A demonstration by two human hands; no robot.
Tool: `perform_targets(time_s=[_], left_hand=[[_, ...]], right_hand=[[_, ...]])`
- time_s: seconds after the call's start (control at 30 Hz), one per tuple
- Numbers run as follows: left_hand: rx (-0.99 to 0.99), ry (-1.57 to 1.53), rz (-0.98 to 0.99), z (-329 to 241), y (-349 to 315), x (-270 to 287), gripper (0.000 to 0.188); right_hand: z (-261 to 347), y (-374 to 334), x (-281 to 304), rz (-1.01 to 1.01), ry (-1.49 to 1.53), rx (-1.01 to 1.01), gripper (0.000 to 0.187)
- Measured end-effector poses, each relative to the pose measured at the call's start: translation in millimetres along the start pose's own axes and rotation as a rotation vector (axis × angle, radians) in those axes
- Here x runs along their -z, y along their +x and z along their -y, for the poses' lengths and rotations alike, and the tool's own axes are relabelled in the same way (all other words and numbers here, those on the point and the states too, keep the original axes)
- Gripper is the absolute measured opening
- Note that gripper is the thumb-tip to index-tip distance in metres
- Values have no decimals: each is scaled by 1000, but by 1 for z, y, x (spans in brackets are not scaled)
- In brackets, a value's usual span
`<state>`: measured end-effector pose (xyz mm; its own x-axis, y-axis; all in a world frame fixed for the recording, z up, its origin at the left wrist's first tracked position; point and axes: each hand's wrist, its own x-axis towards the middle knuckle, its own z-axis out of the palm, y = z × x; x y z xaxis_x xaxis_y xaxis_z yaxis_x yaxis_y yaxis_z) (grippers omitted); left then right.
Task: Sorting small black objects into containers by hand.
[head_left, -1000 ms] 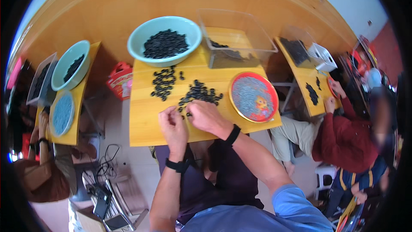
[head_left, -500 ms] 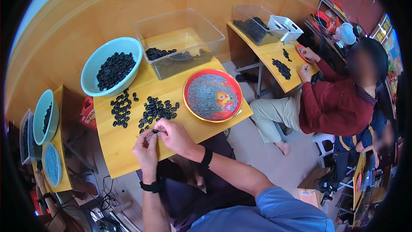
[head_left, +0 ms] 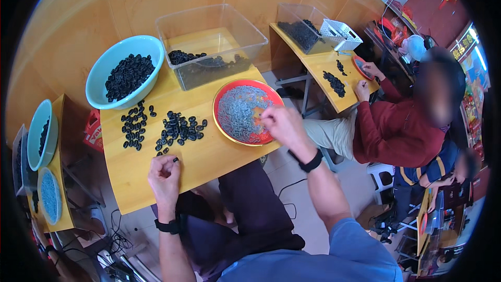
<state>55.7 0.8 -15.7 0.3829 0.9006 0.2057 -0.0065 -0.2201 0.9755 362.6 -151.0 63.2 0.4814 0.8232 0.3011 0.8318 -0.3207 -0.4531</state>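
My left hand (head_left: 164, 180) is closed at the table's near edge, with a small black oval piece (head_left: 176, 160) pinched between thumb and fingertips. Over the right part of a round red tray (head_left: 250, 83) hovers my right hand (head_left: 284, 125), its fingertips pressed together; whatever they hold, if anything, is too small to make out. Thin grey metal pins, perhaps screws, (head_left: 237, 112) lie heaped in that tray. Loose black oval pieces (head_left: 180, 128) are spread on the yellow table (head_left: 125, 177) beyond my left hand.
A light-blue basin (head_left: 96, 86) of black pieces and a clear plastic bin (head_left: 219, 31) stand at the back. To the left, another table holds a basin (head_left: 32, 149) and a dish of bluish bits (head_left: 49, 193). A person in a dark red top (head_left: 391, 130) works at the right table.
My right hand has left my left hand and moved right to the red tray. The left hand keeps the black piece and sits slightly left and lower. The whole view has shifted a little.
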Motion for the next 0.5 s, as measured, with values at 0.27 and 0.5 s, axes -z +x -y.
perform_targets(time_s=[0.27,0.5], left_hand=[[-57,40,-22,-1,2,0,13],[-45,52,-29,4,0,-1,13]], right_hand=[[-20,11,11,329,-35,-43,7],[-32,9,-13,299,-181,158,8]])
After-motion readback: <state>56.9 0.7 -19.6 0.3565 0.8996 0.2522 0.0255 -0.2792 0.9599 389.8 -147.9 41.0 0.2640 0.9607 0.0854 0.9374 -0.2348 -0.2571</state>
